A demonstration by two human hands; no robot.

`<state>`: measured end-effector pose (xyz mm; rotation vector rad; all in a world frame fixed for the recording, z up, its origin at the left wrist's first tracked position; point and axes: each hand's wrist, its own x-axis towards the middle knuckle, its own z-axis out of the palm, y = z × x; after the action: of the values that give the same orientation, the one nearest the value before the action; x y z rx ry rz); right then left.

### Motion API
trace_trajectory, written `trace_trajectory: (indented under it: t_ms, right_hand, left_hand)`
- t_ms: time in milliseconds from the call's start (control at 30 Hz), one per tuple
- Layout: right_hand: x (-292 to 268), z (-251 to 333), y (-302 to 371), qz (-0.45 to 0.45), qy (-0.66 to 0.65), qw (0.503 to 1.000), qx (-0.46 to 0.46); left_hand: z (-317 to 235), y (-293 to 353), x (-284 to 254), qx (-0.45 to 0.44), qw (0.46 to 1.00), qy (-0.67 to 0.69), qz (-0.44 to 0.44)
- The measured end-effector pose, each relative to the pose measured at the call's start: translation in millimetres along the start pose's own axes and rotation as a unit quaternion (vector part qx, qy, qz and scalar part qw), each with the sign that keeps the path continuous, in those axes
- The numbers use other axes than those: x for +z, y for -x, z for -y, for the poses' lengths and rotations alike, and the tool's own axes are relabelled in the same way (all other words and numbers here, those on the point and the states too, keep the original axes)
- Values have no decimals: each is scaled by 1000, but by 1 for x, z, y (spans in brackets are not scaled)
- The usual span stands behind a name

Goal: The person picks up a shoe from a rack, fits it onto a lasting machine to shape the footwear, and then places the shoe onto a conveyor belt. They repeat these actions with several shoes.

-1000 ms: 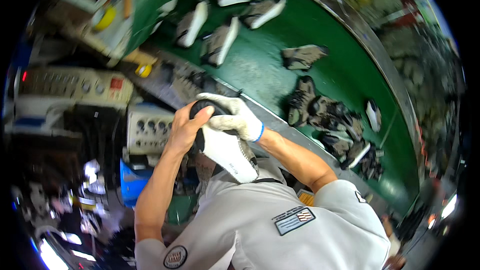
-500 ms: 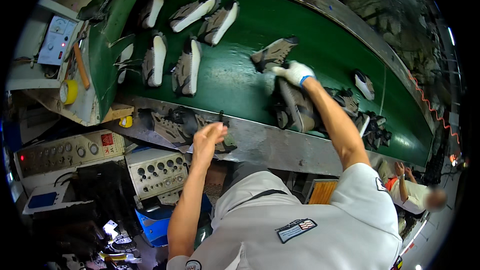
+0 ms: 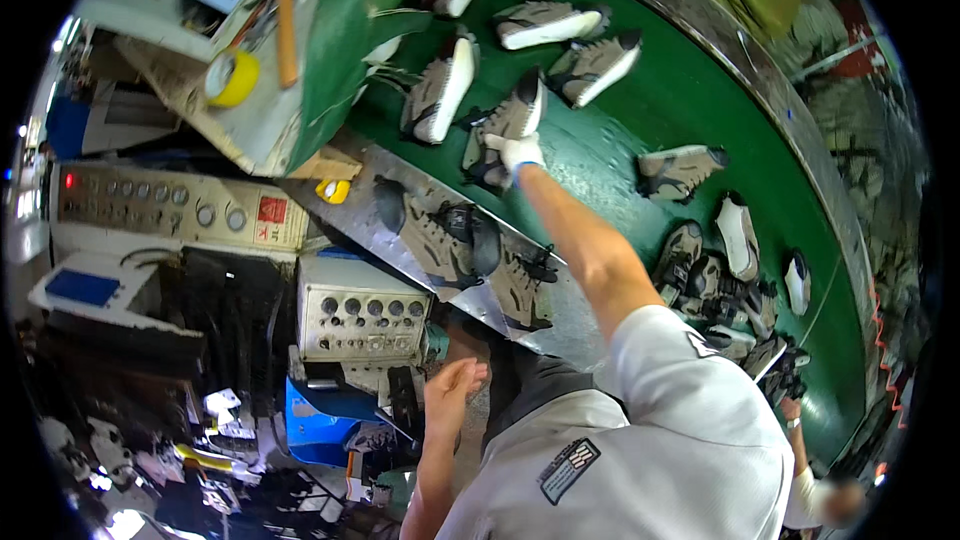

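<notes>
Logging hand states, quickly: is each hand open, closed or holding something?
Left hand: bare, loosely open, nothing held.
Right hand: gloved, at a grey-brown shoe; whether its grip is closed cannot be told.

Two shoes point(image 3: 435, 245) on the ledge point(image 3: 572, 328); two beige panels point(image 3: 365, 320).

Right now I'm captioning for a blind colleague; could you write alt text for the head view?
A gloved right hand touches a brown shoe on a green worktop, among other shoes, while the bare left hand is empty. Control panels stand at left.
</notes>
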<state>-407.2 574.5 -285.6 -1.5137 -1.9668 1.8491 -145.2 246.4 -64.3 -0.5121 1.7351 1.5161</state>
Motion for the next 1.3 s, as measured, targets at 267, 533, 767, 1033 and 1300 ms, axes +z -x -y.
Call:
trace_trajectory:
  t_ms: [267, 533, 767, 1033, 1300]
  right_hand:
    - [-69, 46, 202, 509, -403, 751, 124]
    - [27, 38, 421, 693, -408, 502, 318]
    - [104, 19, 556, 651, -137, 720, 196]
    - [176, 8, 633, 698, -85, 700, 126]
    - [223, 13, 662, 701, -136, 692, 105]
  left_hand:
    - [-27, 45, -90, 121, 980, 64, -148]
    - [-89, 90, -198, 251, 924, 241, -158]
    - [10, 154, -292, 205, 842, 355, -352]
    - [68, 180, -343, 295, 716, 450, -444]
    - [66, 166, -366, 345, 699, 419, -465]
